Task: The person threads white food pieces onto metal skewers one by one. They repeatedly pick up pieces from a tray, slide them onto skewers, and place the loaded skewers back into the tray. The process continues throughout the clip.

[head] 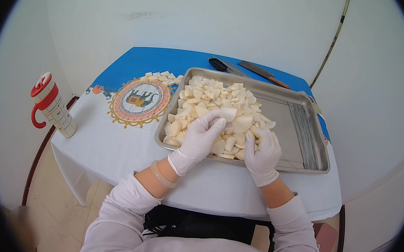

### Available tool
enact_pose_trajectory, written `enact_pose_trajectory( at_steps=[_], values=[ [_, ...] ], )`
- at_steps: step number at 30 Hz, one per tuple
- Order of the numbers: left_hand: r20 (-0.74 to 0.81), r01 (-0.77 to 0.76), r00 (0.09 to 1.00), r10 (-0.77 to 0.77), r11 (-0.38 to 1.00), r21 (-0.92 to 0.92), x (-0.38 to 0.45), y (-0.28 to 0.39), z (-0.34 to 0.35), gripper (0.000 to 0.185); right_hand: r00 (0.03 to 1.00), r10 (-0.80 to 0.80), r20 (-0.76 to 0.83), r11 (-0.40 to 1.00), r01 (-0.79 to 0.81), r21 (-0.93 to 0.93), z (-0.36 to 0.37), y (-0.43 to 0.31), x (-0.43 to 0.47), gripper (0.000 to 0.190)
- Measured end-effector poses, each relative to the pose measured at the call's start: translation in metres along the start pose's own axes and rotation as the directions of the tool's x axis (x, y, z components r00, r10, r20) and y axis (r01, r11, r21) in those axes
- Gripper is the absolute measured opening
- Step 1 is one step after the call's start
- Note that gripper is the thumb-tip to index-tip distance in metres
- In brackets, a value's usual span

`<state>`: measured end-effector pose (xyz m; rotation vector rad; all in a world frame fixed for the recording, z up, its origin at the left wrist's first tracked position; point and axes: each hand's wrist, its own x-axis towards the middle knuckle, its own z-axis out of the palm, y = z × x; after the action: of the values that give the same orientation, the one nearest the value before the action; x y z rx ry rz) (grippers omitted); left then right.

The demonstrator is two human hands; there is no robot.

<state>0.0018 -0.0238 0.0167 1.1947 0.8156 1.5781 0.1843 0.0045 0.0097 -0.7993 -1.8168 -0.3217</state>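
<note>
My left hand (pixel 202 135), in a white glove, pinches a pale, curved vegetable slice (pixel 228 114) above a heap of similar cut pieces (pixel 199 99). The heap fills the left part of a metal tray (pixel 320 141). To its right, my gloved right hand (pixel 262 153) is over the tray's near edge, thumb and fingertips close together by the pieces; whether something is between them is unclear. A thin metal skewer seems to show beside that hand. A bundle of thin metal skewers (pixel 303 137) lies at the tray's right end.
A cleaver with a wooden handle (pixel 263 71), a black object (pixel 218 65) and more skewers (pixel 235 69) lie behind the tray. Several cut pieces (pixel 161 78) rest on the patterned tablecloth (pixel 117 144). A tumbler with a red handle (pixel 54 106) stands at the left. A wall rises behind.
</note>
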Motion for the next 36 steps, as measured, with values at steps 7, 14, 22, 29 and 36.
enact_pose_trajectory(
  at_steps=[7, 14, 22, 29, 36],
  values=[
    [-0.195, -0.223, 0.953, 0.232, 0.973, 0.066, 0.003, 0.002, -0.002, 0.027, 0.996, -0.069, 0.05, 0.997, 0.07, -0.014, -0.001, 0.019, 0.011, 0.025],
    [-0.351, -0.379, 0.856, 0.378, 0.923, 0.069, 0.011, 0.006, -0.012, 0.032, 0.977, -0.026, 0.214, 0.998, 0.015, 0.053, -0.016, 0.015, 0.037, 0.024],
    [-0.149, -0.146, 0.975, 0.163, 0.982, 0.123, 0.003, 0.045, -0.003, 0.035, 0.72, 0.487, 0.495, 0.474, -0.694, 0.543, -0.038, -0.027, 0.071, 0.019],
    [0.254, -0.034, 0.962, -0.103, 0.876, 0.482, -0.046, 0.049, 0.03, 0.034, 0.53, 0.53, 0.662, -0.021, -0.772, 0.635, -0.028, -0.036, 0.08, 0.026],
    [0.132, 0.029, 0.983, -0.128, 0.816, 0.578, -0.056, 0.049, 0.013, 0.042, 0.509, 0.557, 0.656, -0.038, -0.773, 0.633, -0.01, -0.058, 0.08, 0.03]
  ],
)
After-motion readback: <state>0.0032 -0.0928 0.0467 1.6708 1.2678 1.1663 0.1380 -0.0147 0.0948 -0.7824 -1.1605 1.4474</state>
